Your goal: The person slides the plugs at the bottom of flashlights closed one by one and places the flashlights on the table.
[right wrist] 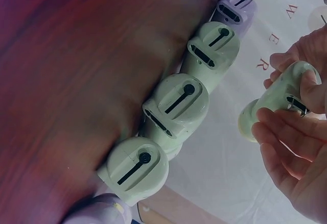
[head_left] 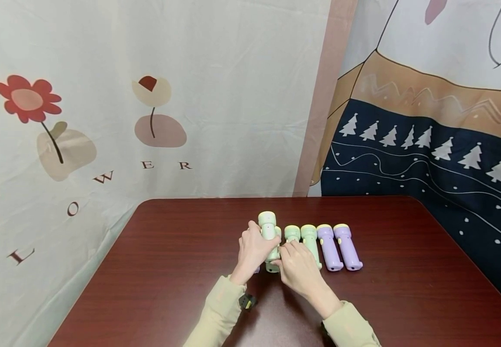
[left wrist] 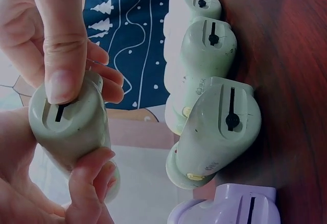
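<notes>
My left hand grips a pale green flashlight, raised above the row with its head pointing away. My right hand is at its tail end from the right, fingers and thumb on it. In the left wrist view, a thumb presses the slotted tail of the held flashlight. A dark port shows on the side of that flashlight in the right wrist view, with fingertips close to it. Below lie three more green flashlights, among them a green flashlight nearest the left wrist camera.
Two purple flashlights lie at the row's right end. At its left end is another purple flashlight, mostly hidden by my left hand in the head view. All rest on a dark red-brown table. Printed curtains hang behind it.
</notes>
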Tool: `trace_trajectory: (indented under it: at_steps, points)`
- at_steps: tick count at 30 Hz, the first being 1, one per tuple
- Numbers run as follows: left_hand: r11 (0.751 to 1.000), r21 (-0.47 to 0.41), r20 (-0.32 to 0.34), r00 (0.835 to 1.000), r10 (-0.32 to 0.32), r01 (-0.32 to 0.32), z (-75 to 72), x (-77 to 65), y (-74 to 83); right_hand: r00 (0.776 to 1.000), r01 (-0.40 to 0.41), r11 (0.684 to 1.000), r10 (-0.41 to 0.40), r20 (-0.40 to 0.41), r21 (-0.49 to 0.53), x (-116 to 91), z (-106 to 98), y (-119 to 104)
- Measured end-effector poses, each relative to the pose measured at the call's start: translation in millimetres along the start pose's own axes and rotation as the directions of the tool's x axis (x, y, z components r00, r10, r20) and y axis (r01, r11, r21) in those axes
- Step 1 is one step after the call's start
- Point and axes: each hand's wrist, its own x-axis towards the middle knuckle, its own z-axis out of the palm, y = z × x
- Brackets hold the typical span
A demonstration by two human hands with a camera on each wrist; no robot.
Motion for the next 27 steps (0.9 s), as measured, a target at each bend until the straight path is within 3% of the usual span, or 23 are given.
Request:
trace_trajectory:
  at_steps: [17,27]
  points:
    - [1.0,0.005,-0.001,1.0,0.002,-0.002,2.9,-0.1,-1.1,1.0,-0.006,1.0,0.006,-0.013,0.007,0.3,2.1,-0.7]
    - [1.0,0.005,0.039,0.999,0.001,-0.001,-1.2,1.4,-8.9,0.998,-0.015,1.0,0.015,0.066,-0.001,2.6,3.1,-5.9]
